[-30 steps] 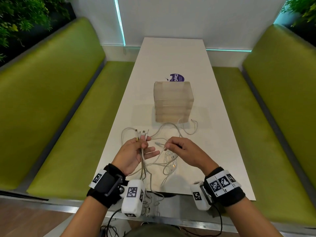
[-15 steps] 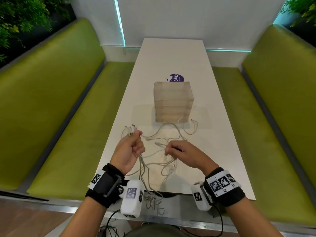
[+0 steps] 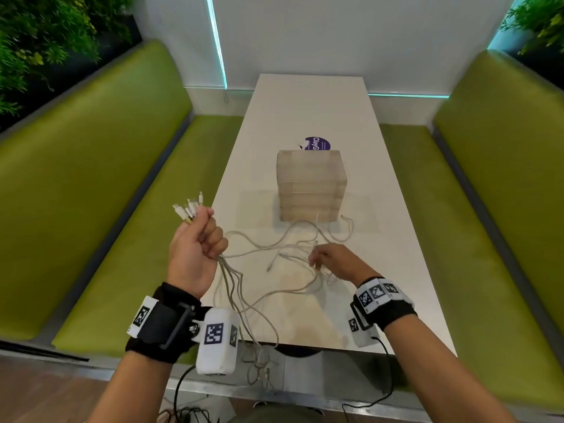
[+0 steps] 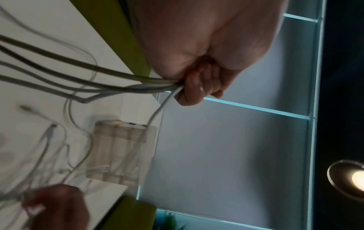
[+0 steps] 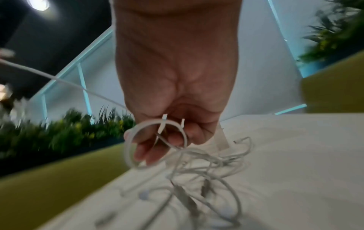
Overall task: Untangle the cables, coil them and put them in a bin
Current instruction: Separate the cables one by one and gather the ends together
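Several white cables (image 3: 283, 251) lie tangled on the white table (image 3: 305, 111) in front of a clear plastic bin (image 3: 311, 184). My left hand (image 3: 195, 242) is raised off the table's left edge and grips a bundle of cables (image 4: 122, 84), their connector ends (image 3: 187, 207) sticking up above the fist. The strands run down and hang over the near edge. My right hand (image 3: 329, 261) rests low on the tangle, fingers curled around cable loops (image 5: 157, 140). In the left wrist view the bin (image 4: 122, 154) shows beyond the cables.
A purple round label (image 3: 317, 144) lies behind the bin. Green bench seats (image 3: 91, 184) flank the table on both sides (image 3: 488, 193). A white wall closes the far end. Black wires (image 3: 183, 401) hang from my wrist cameras.
My left hand has lifted up and to the left with the cable ends, pulling the strands taut out of the tangle. My right hand has stayed on the tangle.
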{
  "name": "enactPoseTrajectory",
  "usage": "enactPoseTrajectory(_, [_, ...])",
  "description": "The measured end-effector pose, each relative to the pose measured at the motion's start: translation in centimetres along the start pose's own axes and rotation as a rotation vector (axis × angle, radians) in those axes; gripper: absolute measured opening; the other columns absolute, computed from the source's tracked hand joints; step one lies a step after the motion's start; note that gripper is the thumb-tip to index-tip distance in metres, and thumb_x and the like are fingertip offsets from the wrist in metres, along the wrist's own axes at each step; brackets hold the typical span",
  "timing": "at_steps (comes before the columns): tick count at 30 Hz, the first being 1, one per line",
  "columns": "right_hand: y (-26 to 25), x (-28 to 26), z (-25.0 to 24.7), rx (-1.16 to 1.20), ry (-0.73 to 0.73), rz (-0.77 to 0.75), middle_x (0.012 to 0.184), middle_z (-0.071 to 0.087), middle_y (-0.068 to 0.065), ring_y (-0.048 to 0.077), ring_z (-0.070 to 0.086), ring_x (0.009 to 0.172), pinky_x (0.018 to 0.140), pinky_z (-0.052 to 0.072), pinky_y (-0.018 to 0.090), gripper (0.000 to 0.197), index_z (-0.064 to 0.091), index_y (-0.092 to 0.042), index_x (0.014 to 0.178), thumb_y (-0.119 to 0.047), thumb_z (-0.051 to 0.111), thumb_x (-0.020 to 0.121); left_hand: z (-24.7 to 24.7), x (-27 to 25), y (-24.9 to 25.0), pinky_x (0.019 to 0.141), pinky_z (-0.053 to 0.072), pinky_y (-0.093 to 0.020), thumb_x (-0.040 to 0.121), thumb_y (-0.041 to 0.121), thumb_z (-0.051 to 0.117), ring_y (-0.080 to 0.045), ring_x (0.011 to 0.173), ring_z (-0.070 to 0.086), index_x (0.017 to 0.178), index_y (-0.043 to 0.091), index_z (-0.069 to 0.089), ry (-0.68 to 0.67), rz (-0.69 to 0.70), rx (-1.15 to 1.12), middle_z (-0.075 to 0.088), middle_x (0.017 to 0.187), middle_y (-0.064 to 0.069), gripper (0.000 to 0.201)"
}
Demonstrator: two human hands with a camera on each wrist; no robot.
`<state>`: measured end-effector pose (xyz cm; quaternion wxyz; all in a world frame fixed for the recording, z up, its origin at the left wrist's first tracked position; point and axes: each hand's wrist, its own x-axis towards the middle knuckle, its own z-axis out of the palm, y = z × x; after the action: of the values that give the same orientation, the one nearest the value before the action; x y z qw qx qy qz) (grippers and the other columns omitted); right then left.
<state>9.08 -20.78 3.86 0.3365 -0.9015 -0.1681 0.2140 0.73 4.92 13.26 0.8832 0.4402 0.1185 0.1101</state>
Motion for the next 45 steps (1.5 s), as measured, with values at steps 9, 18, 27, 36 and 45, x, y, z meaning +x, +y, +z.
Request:
enactPoseTrajectory(9, [-6.4, -1.1, 0.0, 0.156, 0.043, -0.13, 0.066, 0.058, -0.018, -0.006, 0.053, 0.058, 0.054, 0.038, 0.006, 0.033, 0.062, -0.029, 0.065, -0.018, 0.053, 0.095, 1.5, -2.6, -7.0, 0.042, 0.023, -0.017, 0.078, 0.034, 0.073, -0.005, 0.045, 0.025, 0.117, 0.002, 0.057, -0.16, -0.227, 0.405, 0.045, 0.051, 0.012, 0.052])
enactPoseTrajectory(18, [-8.3, -1.7, 1.1, -0.162, 0.038, -0.203, 0.089, 0.07, 0.001, 0.022, 0.063, 0.08, 0.068, 0.05, 0.037, 0.016, 0.063, -0.023, 0.089, -0.024, 0.048, 0.091, 4.0, -2.8, -7.8, 0.042, 0.029, -0.019, 0.087, 0.014, 0.066, -0.006, 0.044, 0.034, 0.083, 0.01, 0.063, -0.116, -0.058, 0.564, 0.046, 0.047, 0.014, 0.007])
enactPoseTrajectory(27, [-1.7, -0.2, 1.6, -0.205, 0.047, -0.023, 0.085, 0.064, 0.002, 0.021, 0.059, 0.081, 0.067, 0.042, 0.033, 0.02, 0.064, -0.01, 0.083, -0.027, 0.057, 0.091, 2.5, -1.4, -3.0, 0.045, 0.013, -0.026, 0.088, 0.035, 0.053, -0.008, 0.042, 0.014, 0.07, 0.013, 0.048, -0.016, 0.045, 0.241, 0.021, 0.046, 0.01, 0.029])
enactPoseTrajectory(36, [0.2, -1.4, 0.1, 0.129, 0.218, -0.092, 0.076, 0.061, -0.005, 0.016, 0.056, 0.075, 0.069, 0.051, 0.034, 0.023, 0.07, -0.015, 0.087, -0.01, 0.049, 0.095, 0.3, -0.5, -2.3, 0.038, 0.021, -0.02, 0.098, 0.029, 0.049, -0.008, 0.04, 0.019, 0.073, 0.011, 0.056, 0.145, 0.05, 0.378, 0.025, 0.046, 0.008, 0.031])
enactPoseTrajectory(45, [-4.9, -1.0, 1.1, -0.201, 0.239, -0.366, 0.088, 0.064, 0.012, 0.026, 0.055, 0.088, 0.072, 0.039, 0.033, 0.018, 0.071, -0.011, 0.096, -0.011, 0.054, 0.09, 3.4, -2.5, -8.1, 0.038, 0.024, -0.02, 0.096, 0.028, 0.055, -0.008, 0.04, 0.025, 0.082, 0.005, 0.062, -0.08, -0.201, 0.611, 0.03, 0.045, 0.008, 0.027])
